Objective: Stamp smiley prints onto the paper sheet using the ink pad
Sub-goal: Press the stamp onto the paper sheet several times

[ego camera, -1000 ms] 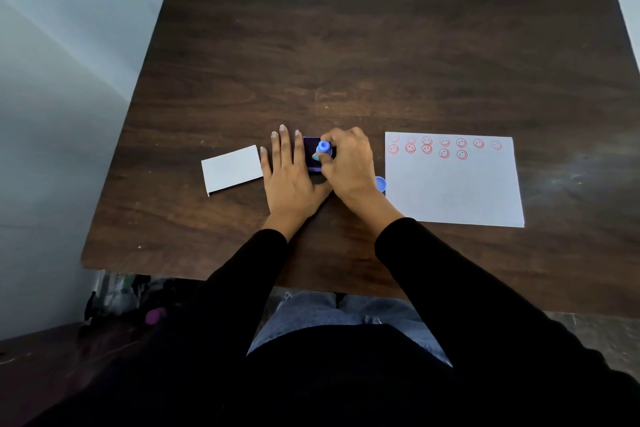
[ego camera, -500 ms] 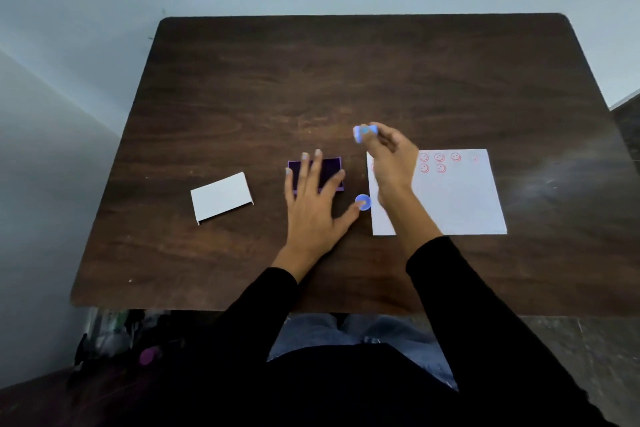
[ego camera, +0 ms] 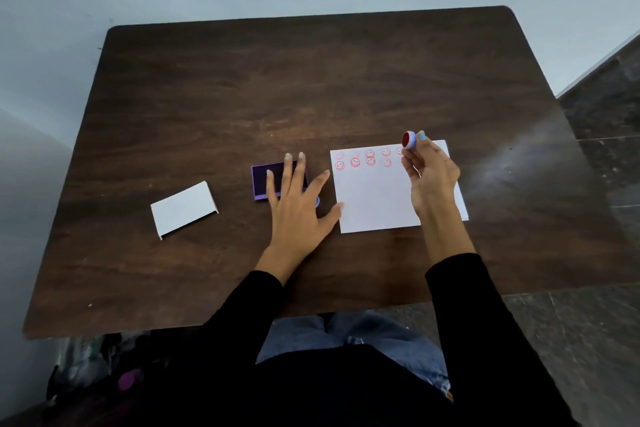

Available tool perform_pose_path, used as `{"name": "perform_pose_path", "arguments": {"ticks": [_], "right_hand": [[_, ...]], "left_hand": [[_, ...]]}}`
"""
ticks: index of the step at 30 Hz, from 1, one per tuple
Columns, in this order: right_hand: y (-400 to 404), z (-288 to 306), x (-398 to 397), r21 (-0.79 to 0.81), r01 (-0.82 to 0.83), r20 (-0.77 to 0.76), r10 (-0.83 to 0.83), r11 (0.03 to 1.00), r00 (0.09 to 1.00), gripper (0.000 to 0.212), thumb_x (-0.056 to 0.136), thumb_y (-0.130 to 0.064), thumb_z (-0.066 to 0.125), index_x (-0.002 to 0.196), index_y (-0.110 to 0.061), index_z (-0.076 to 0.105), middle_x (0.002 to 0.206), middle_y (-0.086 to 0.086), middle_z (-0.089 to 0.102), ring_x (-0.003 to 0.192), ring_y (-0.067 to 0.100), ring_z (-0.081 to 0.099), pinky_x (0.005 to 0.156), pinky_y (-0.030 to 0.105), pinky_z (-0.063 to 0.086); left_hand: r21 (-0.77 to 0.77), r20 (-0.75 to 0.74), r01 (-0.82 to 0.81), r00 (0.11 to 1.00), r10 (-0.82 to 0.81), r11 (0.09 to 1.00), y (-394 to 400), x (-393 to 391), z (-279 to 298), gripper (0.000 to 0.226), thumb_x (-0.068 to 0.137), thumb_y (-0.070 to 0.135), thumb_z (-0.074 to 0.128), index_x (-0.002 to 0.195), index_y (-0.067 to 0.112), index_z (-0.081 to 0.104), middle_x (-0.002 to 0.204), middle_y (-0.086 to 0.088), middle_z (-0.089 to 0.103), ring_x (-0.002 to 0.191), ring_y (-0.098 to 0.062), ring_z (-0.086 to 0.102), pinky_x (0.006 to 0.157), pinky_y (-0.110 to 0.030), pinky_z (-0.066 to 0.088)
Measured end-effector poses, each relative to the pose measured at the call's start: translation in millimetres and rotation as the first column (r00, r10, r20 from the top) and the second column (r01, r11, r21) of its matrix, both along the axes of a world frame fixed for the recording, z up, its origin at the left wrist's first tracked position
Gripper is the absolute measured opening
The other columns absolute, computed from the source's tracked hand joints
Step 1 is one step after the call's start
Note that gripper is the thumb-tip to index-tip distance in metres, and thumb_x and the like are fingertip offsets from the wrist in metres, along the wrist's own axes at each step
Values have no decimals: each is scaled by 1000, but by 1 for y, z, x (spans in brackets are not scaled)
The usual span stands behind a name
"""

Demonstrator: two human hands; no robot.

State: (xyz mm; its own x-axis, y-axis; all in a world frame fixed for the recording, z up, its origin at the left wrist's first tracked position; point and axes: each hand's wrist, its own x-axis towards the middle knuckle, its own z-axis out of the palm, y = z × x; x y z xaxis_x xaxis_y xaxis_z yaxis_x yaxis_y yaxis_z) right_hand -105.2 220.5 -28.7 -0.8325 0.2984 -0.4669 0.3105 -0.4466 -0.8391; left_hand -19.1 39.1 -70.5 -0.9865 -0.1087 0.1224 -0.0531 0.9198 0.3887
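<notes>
A white paper sheet (ego camera: 377, 198) lies on the dark wooden table (ego camera: 311, 97), with two rows of red smiley prints along its far edge. My right hand (ego camera: 431, 177) hovers over the sheet's far right part, pinching a small blue round stamp (ego camera: 408, 140) whose red inked face is tilted up and leftward. The purple ink pad (ego camera: 261, 180) sits left of the sheet. My left hand (ego camera: 298, 204) rests flat with fingers spread, fingertips on the pad and thumb touching the sheet's left edge. A small blue cap (ego camera: 317, 201) peeks out from under that hand.
A white rectangular lid (ego camera: 183, 208) lies on the table to the left of the ink pad. A pale wall stands behind the table. Dark bags sit on the floor at lower left.
My right hand lifted the stamp off the ink pad and carried it right, over the paper's far right side. My left hand slid right, its thumb now at the sheet.
</notes>
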Motion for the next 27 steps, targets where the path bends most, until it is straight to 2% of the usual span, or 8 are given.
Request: {"name": "perform_pose_path", "arguments": {"ticks": [3, 6, 12, 17, 21, 23, 25, 27], "right_hand": [[4, -2, 3, -77, 5, 92, 2, 997, 996, 10, 82, -22, 70, 81, -13, 70, 85, 5, 73, 79, 15, 70, 68, 23, 56], [3, -6, 9, -190, -19, 151, 48, 982, 987, 15, 81, -25, 70, 86, -11, 69, 89, 7, 73, 81, 17, 71, 70, 24, 57], [15, -11, 16, -420, -32, 171, 113, 907, 979, 25, 84, -26, 67, 97, -5, 66, 74, 5, 76, 70, 14, 72, 62, 25, 59], [27, -16, 14, -476, -8, 177, 104, 879, 979, 25, 84, -26, 66, 97, -5, 66, 75, 5, 76, 68, 14, 72, 59, 24, 58], [30, -17, 13, -457, -17, 193, 117, 889, 974, 25, 84, -25, 66, 98, -4, 66, 75, 7, 76, 69, 16, 73, 59, 25, 59], [30, -17, 11, -391, -5, 187, 84, 921, 979, 20, 84, -23, 66, 94, -5, 67, 78, 8, 76, 69, 16, 73, 60, 26, 59], [32, -20, 7, -198, 13, 144, 16, 980, 989, 13, 84, -20, 67, 88, -8, 70, 86, 10, 75, 71, 16, 72, 61, 25, 59], [33, -23, 2, 46, 30, 40, -32, 998, 999, 12, 85, -18, 66, 91, -9, 71, 92, 10, 73, 77, 16, 71, 65, 24, 59]], "left_hand": [[-114, 159, 76, 986, -58, 991, 8, -21, 4, 85, 71, 71, 57, 143, 36, 29, 160, -10, -4, 145, -29, -15, 109, -53, -19], [-193, 295, 137, 952, -76, 972, 5, -34, 3, 96, 66, 79, 53, 146, 39, 16, 157, -11, -19, 141, -30, -28, 105, -56, -23], [-172, 393, 156, 916, -78, 973, -3, -34, 1, 99, 63, 83, 49, 146, 41, 17, 158, -12, -15, 140, -31, -30, 104, -60, -23], [-176, 396, 149, 916, -69, 973, -3, -37, 4, 104, 58, 83, 54, 146, 40, 17, 157, -12, -19, 139, -31, -32, 103, -59, -24], [-204, 418, 164, 906, -66, 965, -5, -45, 7, 108, 54, 86, 53, 145, 41, 18, 156, -12, -24, 138, -31, -35, 101, -60, -26], [-204, 406, 157, 912, -63, 966, -7, -46, 7, 105, 54, 86, 52, 144, 41, 21, 156, -11, -22, 138, -31, -34, 100, -59, -26], [-211, 401, 155, 914, -59, 965, -8, -46, 5, 105, 54, 86, 53, 144, 42, 21, 156, -11, -22, 138, -31, -33, 101, -59, -26], [-206, 408, 153, 911, -58, 966, -8, -47, 4, 106, 54, 85, 54, 144, 41, 21, 156, -10, -22, 138, -30, -33, 101, -59, -26]]}}
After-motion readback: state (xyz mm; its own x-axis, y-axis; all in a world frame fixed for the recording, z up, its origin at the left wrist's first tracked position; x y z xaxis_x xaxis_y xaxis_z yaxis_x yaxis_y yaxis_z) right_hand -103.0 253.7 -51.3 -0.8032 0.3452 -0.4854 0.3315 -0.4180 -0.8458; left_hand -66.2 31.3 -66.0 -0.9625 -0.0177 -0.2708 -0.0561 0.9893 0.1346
